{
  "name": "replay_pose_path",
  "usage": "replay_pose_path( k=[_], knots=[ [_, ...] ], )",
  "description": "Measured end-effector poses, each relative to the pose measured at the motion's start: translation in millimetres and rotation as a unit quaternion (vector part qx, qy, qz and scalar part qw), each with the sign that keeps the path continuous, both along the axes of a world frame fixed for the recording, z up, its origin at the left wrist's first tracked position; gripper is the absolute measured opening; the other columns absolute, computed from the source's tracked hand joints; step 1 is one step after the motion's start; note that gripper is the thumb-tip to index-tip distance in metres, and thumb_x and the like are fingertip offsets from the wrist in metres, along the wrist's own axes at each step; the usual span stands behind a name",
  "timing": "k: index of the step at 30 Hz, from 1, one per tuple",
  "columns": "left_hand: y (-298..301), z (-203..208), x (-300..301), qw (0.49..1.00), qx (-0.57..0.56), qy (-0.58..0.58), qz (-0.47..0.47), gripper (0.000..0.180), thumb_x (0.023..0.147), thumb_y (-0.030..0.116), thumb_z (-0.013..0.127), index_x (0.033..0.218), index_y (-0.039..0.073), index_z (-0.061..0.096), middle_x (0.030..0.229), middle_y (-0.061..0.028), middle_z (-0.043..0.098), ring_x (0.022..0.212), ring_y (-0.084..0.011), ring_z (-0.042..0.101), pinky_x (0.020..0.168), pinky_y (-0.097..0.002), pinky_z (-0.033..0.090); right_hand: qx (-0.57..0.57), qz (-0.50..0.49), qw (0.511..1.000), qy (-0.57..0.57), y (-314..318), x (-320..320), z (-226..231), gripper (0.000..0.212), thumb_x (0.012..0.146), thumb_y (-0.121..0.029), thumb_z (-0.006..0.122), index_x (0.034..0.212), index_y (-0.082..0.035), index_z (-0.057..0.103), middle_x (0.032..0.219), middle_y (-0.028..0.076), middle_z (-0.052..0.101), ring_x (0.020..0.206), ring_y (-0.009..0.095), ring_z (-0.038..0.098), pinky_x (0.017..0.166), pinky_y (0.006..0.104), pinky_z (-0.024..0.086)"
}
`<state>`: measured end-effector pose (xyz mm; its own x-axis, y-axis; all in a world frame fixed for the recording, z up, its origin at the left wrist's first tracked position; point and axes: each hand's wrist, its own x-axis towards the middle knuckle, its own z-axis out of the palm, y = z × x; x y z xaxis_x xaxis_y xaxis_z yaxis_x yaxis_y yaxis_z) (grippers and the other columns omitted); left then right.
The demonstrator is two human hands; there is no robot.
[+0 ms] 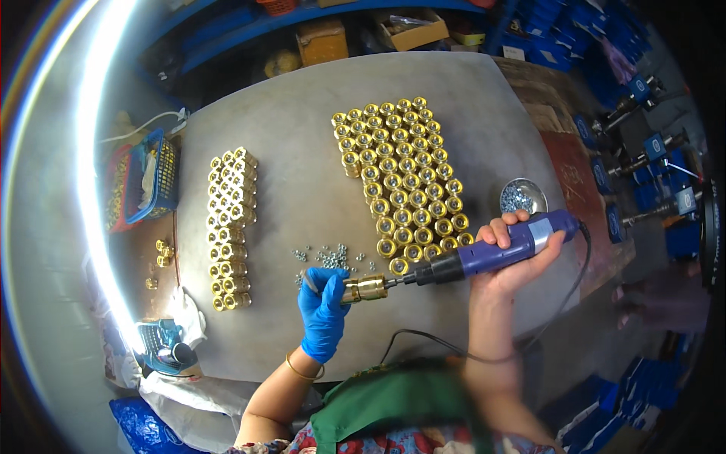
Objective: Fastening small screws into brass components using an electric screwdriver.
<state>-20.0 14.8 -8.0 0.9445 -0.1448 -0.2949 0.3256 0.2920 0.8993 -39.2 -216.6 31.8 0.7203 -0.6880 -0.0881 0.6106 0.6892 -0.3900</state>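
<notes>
My left hand (322, 314), in a blue glove, is closed around a brass fitting (367, 288) held sideways above the metal tabletop. A small pale piece shows by its fingers; I cannot tell what it is. My right hand (510, 265), bare, grips a purple electric screwdriver (491, 254) pointing left. Its bit meets the right end of the fitting; how far it reaches inside is hidden. Just beyond the left hand lie loose small metal nuts (333, 256). A large block of upright brass fittings (408, 180) stands beyond the screwdriver, and a narrower group (229, 216) is at the left.
A metal bowl (540, 195) of small parts stands beyond my right hand. The screwdriver's black cord (581, 272) loops past my right forearm. Baskets (161, 178) sit off the table's left edge, near a bright light tube (92, 151). Blue bins and machine heads (654, 145) line the right.
</notes>
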Motion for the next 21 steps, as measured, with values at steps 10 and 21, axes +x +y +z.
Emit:
replay_pose_path(
  k=[10,21],
  knots=[
    [-24,-16,150,0.848,0.378,-0.351,-0.125,0.102,0.071,0.006,0.070,0.141,0.008,-0.003,0.074,-0.0049,0.054,0.064,-0.0138,0.053,0.062,-0.0266,0.047,-0.098,-0.080,0.990,-0.060,-38,-26,25,0.057,0.080,-0.060,0.048,0.099,-0.006,0.050,0.092,0.007,0.055,0.062,0.014,0.049,0.057,0.0273,0.042],
    [-42,-39,198,0.764,0.409,-0.425,-0.261,0.059,0.077,0.014,0.065,0.130,0.017,0.041,0.070,-0.0104,0.057,0.066,-0.0252,0.057,0.065,-0.0339,0.047,-0.077,-0.097,0.992,0.035,-34,-39,18,0.051,0.082,-0.055,0.048,0.098,-0.007,0.049,0.088,0.005,0.052,0.060,0.014,0.047,0.056,0.0269,0.040]
  ],
)
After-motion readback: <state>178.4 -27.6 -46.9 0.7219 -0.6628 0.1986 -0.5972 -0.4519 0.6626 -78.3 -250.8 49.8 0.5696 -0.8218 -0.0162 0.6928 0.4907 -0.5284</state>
